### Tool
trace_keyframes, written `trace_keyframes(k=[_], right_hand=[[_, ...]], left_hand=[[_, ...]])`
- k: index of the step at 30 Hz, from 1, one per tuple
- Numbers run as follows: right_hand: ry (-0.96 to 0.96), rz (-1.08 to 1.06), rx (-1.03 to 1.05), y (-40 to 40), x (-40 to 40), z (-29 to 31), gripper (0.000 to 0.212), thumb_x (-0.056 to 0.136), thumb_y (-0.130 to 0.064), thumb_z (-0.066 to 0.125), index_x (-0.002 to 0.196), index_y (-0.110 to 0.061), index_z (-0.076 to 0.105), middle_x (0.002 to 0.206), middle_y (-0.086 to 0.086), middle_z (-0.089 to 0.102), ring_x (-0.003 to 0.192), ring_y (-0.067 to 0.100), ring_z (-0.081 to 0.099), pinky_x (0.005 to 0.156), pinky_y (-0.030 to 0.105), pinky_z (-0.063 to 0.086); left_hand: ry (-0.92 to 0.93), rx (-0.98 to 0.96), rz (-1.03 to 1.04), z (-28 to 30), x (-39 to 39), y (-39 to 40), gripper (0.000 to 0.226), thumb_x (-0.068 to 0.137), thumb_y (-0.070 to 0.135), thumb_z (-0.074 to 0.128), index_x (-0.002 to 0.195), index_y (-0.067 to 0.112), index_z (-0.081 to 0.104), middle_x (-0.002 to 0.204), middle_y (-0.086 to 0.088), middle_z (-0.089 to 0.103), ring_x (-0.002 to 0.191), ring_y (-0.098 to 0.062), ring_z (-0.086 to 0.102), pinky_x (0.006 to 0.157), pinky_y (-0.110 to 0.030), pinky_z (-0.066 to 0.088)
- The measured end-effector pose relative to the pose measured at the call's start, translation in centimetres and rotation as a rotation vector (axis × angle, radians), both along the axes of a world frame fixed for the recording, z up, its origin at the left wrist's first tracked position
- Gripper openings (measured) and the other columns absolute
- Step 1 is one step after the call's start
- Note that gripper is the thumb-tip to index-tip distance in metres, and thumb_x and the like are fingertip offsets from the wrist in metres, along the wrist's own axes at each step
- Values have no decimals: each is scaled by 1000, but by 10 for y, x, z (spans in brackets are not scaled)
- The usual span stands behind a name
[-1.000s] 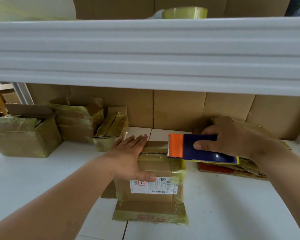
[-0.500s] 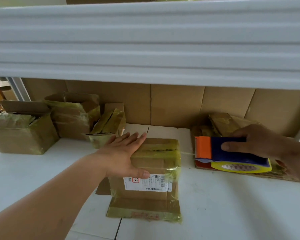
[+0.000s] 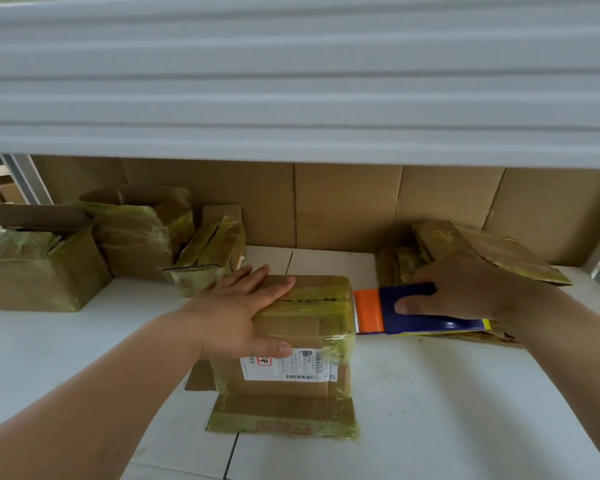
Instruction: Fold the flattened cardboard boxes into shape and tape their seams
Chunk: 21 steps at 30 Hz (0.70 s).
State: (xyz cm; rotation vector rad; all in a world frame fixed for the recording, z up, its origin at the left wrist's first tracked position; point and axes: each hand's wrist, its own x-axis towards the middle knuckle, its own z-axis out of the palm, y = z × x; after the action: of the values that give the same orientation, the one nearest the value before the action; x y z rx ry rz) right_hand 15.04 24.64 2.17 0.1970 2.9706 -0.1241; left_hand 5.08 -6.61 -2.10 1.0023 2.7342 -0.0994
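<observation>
Tape dispenser [image 3: 395, 311] back at the box's [image 3: 302, 327] three-o'clock edge—another strip likely; right grip [image 3: 465, 292] clenches it, left grip [image 3: 236, 313] flat—steadying.

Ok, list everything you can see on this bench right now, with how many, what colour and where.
Box being taped: one, brown with yellowish tape and a white label, centre of the table.
Tape dispenser: one, blue with orange head, against the box's right edge.
Assembled boxes: three, brown with yellowish tape, back left.
Flattened boxes: a stack, count unclear, brown, back right.
Table: one, white.
Cardboard backing: brown, behind the table.
Shelf edge: one, white, overhead.
Left hand: flat on the box top.
Right hand: grips the dispenser.
</observation>
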Motion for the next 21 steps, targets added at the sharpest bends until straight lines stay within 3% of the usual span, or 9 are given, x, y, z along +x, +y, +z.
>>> trace_keyframes(k=[6, 10, 13, 18, 21], right_hand=[[29, 65, 152, -8, -7, 3, 41, 88, -73, 45, 66, -38, 44, 70, -15, 49, 70, -2, 43, 61, 21, 30], [12, 48, 126, -12, -10, 1, 41, 89, -72, 44, 78, -35, 57, 77, -12, 55, 76, 5, 52, 69, 26, 38], [-15, -6, 68, -13, -16, -3, 51, 88, -73, 44, 94, -28, 67, 84, -9, 61, 80, 10, 59, 73, 27, 45], [-46, -98, -103, -5, -25, -15, 53, 86, -73, 50, 80, -22, 63, 83, -1, 61, 75, 13, 58, 69, 30, 40], [-62, -170, -186, -5, -24, -16, 54, 84, -74, 52, 82, -21, 58, 84, -2, 57, 76, 13, 56, 65, 28, 36]], left_hand=[[39, -2, -5, -2, 2, 0, 91, 54, 98, 29, 114, 73, -34, 161, 17, -24, 149, -12, -22, 123, -48, 2], [52, -5, -9, -3, 2, 1, 91, 59, 96, 32, 119, 70, -32, 161, 16, -23, 149, -13, -21, 123, -47, 2], [43, -4, 0, -3, 2, 1, 90, 61, 96, 33, 118, 71, -32, 161, 17, -23, 149, -13, -21, 123, -47, 2], [46, 5, 7, -4, 2, 1, 91, 58, 97, 30, 121, 70, -31, 161, 18, -23, 149, -13, -21, 123, -47, 2], [49, 6, 1, -5, 2, 1, 93, 56, 99, 27, 122, 69, -31, 161, 17, -22, 149, -13, -20, 123, -47, 2]])
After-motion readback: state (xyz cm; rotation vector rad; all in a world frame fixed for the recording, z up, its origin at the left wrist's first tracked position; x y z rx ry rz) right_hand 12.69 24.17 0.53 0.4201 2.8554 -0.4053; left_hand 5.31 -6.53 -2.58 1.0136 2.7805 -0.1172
